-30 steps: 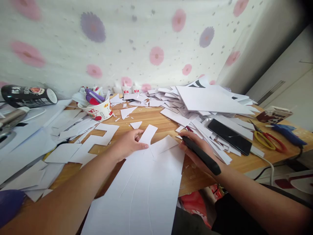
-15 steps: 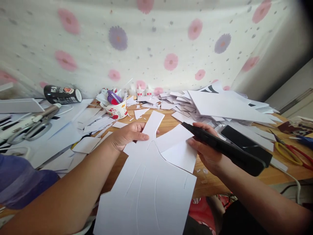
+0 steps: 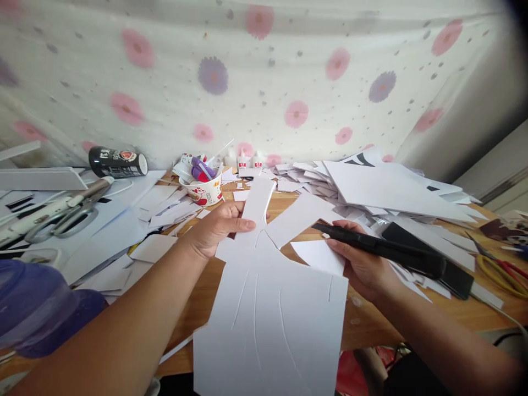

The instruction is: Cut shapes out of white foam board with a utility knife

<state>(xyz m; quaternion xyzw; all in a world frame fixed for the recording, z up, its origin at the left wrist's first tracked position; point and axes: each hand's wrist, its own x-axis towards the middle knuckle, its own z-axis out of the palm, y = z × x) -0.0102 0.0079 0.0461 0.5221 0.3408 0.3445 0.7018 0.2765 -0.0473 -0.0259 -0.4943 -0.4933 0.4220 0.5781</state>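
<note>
My left hand [image 3: 218,228] pinches the narrow upper strip of a large white cut sheet [image 3: 272,319] and holds it lifted off the wooden table [image 3: 466,313]. The sheet carries several curved cut lines and hangs toward me over the table's front edge. My right hand [image 3: 363,267] is closed round a long black utility knife [image 3: 379,248], whose tip points left toward the sheet's cut-out. A loose white offcut [image 3: 319,256] lies under that hand's fingers.
A heap of white paper pieces [image 3: 383,187] fills the back right, with a black phone [image 3: 433,256] and red-yellow scissors [image 3: 501,269] beside it. A paper cup of pens [image 3: 203,190], glue bottles [image 3: 247,161], a black can [image 3: 119,161] and large scissors [image 3: 61,212] stand left.
My left hand has raised the sheet and drawn it up and toward the cup. My right hand has brought the knife up from the table and level, near the sheet's right side.
</note>
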